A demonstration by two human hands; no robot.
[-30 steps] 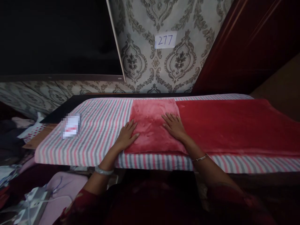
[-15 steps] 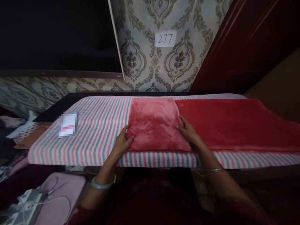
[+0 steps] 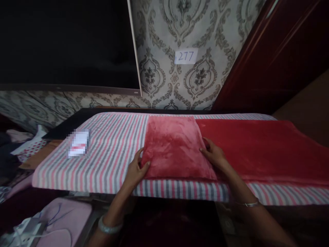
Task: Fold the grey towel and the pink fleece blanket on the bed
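A red plush blanket lies along the right part of the striped board cover, and its left end is folded over into a lighter pink-red panel. My left hand grips the left folded edge, thumb on top and the other fingers at the side, partly hidden. On the right edge of the panel, my right hand pinches the plush between thumb and fingers. The fold is fairly flat, with brushed light and dark patches in the pile.
A pink, grey and white striped cover spreads under the blanket. A blurred white packet rests at its left. A television hangs behind. At lower left are a power strip with cables and a pink seat.
The camera view has tilted slightly, so everything sits lower and a little to the right. Both hands stay at the same edges of the folded panel, which looks about the same.
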